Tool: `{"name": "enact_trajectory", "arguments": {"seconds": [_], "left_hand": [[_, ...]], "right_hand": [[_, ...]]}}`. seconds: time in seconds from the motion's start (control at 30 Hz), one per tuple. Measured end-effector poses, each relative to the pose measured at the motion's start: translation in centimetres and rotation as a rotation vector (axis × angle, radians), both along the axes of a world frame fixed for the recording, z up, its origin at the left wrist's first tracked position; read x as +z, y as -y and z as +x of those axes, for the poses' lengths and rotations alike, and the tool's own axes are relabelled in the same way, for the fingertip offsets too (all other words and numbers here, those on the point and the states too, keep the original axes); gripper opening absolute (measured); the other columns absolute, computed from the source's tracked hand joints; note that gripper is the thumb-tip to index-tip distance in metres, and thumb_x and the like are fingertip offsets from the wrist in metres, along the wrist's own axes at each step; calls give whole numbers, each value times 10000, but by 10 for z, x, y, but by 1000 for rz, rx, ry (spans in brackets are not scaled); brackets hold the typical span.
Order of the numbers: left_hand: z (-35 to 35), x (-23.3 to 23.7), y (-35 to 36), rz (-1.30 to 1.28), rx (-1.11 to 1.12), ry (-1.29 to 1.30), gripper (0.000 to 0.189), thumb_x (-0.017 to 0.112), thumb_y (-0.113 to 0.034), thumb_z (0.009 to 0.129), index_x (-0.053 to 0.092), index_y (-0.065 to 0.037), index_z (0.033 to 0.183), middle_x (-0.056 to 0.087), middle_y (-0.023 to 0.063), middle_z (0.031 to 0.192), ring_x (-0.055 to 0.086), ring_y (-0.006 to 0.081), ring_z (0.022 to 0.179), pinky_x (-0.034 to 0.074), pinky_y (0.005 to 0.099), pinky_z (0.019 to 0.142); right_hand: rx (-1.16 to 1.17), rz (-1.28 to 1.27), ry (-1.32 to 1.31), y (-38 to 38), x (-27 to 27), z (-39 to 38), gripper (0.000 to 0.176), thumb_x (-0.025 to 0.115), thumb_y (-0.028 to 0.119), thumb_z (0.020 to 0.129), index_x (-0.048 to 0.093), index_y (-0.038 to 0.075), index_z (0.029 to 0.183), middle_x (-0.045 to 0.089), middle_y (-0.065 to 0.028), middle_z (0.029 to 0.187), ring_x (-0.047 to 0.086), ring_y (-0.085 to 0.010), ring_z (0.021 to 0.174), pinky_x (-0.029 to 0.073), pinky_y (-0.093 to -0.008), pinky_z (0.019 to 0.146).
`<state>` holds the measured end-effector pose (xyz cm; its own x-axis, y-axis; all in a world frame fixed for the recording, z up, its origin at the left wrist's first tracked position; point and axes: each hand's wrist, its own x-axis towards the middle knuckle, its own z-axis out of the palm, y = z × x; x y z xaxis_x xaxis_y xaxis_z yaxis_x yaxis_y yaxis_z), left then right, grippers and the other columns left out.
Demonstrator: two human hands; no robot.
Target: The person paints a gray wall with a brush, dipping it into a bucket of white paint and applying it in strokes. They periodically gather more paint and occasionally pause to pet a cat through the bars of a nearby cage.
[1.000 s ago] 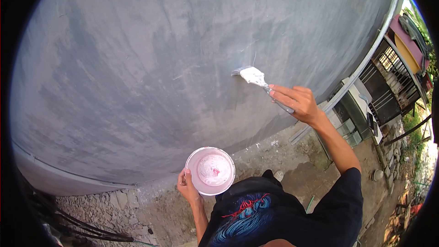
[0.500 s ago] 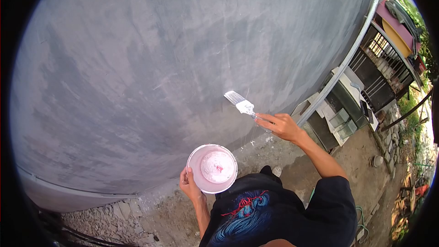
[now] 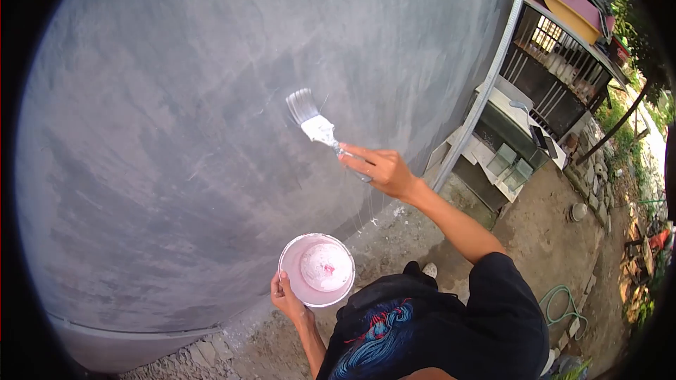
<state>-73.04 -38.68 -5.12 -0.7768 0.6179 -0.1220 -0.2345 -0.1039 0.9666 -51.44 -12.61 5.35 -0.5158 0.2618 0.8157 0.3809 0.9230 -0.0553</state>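
A paintbrush [image 3: 318, 129] with white-coated bristles and ferrule is gripped by its handle in my right hand [image 3: 384, 169]. Its bristles point up and left, right at the grey wall [image 3: 190, 112]. Lower down, my left hand [image 3: 287, 297] clasps the rim and side of a pale pink bucket [image 3: 291, 267], thumb over the edge. White paint with a small pink patch shows inside the bucket, and paint smears mark its rim. Streaky lighter and darker patches cover the wall.
A metal pole [image 3: 486, 77] runs along the wall's right edge. Beyond it are a counter with glass boxes [image 3: 508, 167], a barred cage [image 3: 556, 63], and a green hose [image 3: 556, 300] on the ground. Rubble [image 3: 186, 359] lies at the wall's foot on the left.
My right hand has carried the paintbrush up and left along the wall. The bucket has shifted slightly down and left in view, and the background has slid left.
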Motion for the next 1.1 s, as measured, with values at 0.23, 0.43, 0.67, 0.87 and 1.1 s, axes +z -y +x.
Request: {"name": "enact_trajectory", "arguments": {"seconds": [0.23, 0.43, 0.67, 0.87, 1.1], "left_hand": [[55, 61, -2, -12, 14, -39, 318, 617, -235, 970, 611, 40, 1129, 677, 94, 993, 642, 144, 886, 517, 284, 783], [202, 122, -52, -114, -144, -92, 318, 614, -227, 972, 603, 44, 1139, 676, 89, 990, 637, 137, 880, 513, 281, 775], [323, 143, -108, -163, -518, -132, 319, 635, -205, 958, 611, 55, 1140, 680, 79, 989, 632, 122, 874, 498, 260, 781], [414, 167, -121, -233, -786, -250, 340, 654, -226, 950, 631, 40, 1162, 678, 53, 961, 617, 93, 851, 475, 234, 773], [502, 182, -154, -297, -963, -248, 300, 669, -198, 939, 658, 44, 1116, 657, 25, 888, 568, 63, 782, 450, 214, 727]], "right_hand": [[129, -539, -148, 78, -7, 81, 280, 679, 113, 884, 652, 71, 1159, 706, -86, 1106, 703, -244, 737, 575, -330, 655], [118, -1127, -659, 125, 97, 273, 259, 686, 74, 892, 671, 22, 1145, 726, -94, 908, 677, -118, 679, 529, -260, 627], [-147, -1261, -548, 191, 100, 378, 261, 686, 164, 911, 677, 22, 1129, 709, -89, 828, 656, -117, 634, 507, -274, 563], [-444, -1300, -839, 245, 105, 425, 250, 701, 170, 902, 684, 6, 1090, 698, -111, 746, 657, -114, 622, 502, -273, 565], [-728, -1244, -778, 225, 129, 488, 239, 718, 113, 874, 680, -18, 1070, 688, -137, 770, 636, -150, 610, 505, -291, 584]]}}
